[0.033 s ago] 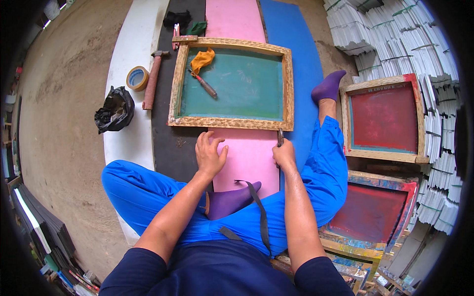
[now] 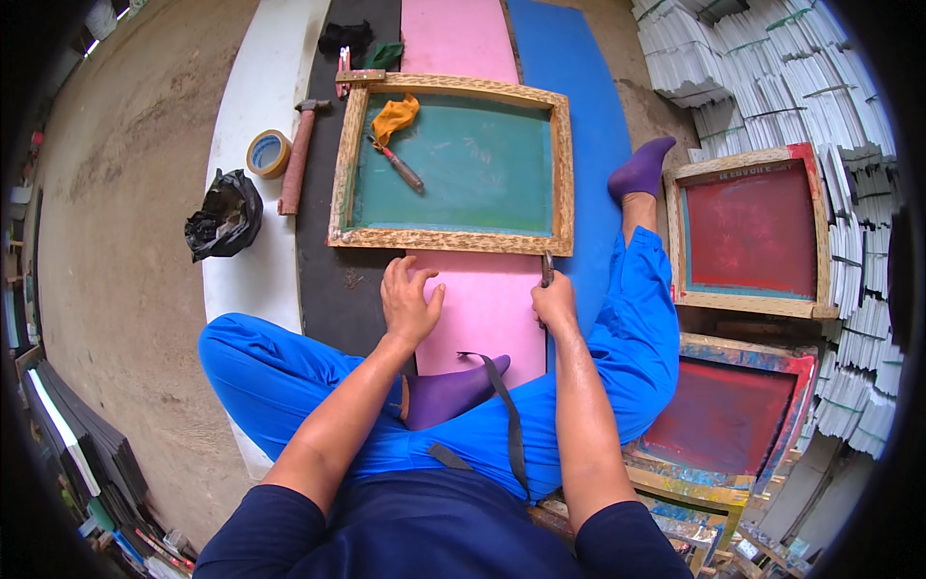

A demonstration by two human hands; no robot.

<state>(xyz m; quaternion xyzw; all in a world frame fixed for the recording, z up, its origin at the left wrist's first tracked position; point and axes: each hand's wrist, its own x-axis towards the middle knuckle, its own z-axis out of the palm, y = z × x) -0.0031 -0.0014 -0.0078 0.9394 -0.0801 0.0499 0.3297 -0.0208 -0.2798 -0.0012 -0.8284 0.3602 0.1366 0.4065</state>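
Note:
A wood-framed screen-printing screen (image 2: 449, 241) with green mesh lies in front of me on coloured boards. My left hand (image 2: 412, 301) is just below its near rail, holding nothing, fingers apart and slightly curled over the pink board (image 2: 482, 299). By the frame's near right corner, my right hand (image 2: 556, 301) is closed around a dark metal hand tool (image 2: 548, 265). Only the tool's tip shows above my fist, so its exact kind is hidden. On the mesh rest an orange cloth (image 2: 394, 118) and a slim tool with a reddish shaft and worn handle (image 2: 403, 172).
Left of the frame are a hammer (image 2: 298, 159), a tape roll (image 2: 269, 153) and a black plastic bag (image 2: 224, 214). Pliers (image 2: 343, 69) and dark cloths (image 2: 345, 37) lie at its far left corner. Red-meshed screens (image 2: 748, 232) and stacked white sheets (image 2: 762, 87) stand at the right.

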